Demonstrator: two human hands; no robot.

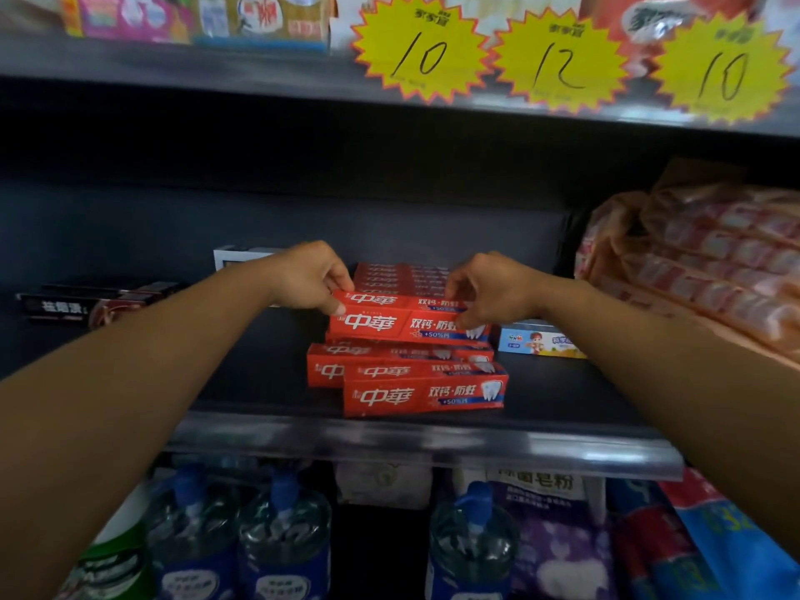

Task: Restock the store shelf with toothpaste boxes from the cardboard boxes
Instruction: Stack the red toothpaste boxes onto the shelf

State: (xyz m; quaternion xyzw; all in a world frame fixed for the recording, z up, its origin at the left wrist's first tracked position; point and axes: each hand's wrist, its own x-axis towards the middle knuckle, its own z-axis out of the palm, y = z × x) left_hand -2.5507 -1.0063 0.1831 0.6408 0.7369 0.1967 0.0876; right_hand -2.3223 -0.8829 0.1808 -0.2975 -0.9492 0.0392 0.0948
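Observation:
A red toothpaste box [389, 320] lies across the top of a small stack on the dark shelf [259, 383]. My left hand [309, 277] pinches its left end and my right hand [485, 288] pinches its right end. Under it lie more red toothpaste boxes, the front one [424, 394] near the shelf's edge. Behind the held box stands a taller stack of the same red boxes [402, 277], partly hidden by my hands. No cardboard box is in view.
Dark boxes [91, 303] lie at the shelf's left, a small light-blue box [537, 342] to the right, and a plastic-wrapped bundle of pink packs [701, 257] further right. Yellow price tags [422, 52] hang from the shelf above. Blue-capped bottles [281, 543] stand below.

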